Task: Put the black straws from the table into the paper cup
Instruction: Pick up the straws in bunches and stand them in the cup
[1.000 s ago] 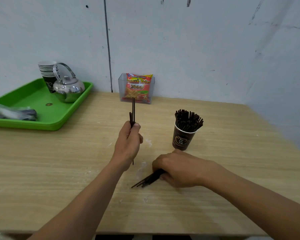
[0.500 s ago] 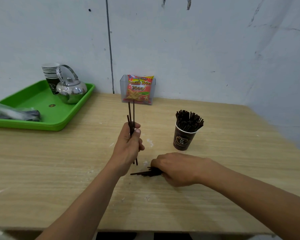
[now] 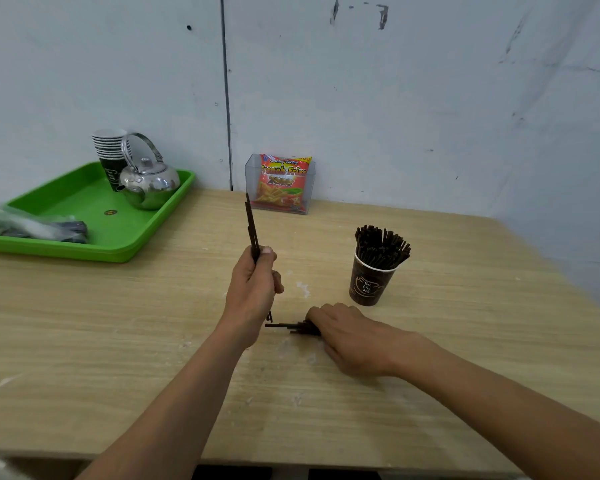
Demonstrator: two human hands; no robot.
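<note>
Gripping upright straws (image 3: 251, 221) in left hand (image 3: 253, 289), clutching the pile (image 3: 290, 327) with right hand (image 3: 349, 336). Could tip the crowded cup (image 3: 371, 285) when pushing more in.

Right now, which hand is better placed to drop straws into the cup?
Probably the left: the left hand holds thin black straws upright, ready to lower in. The right hand, though nearer the dark brown paper cup, grips a bundle lying flat.
</note>
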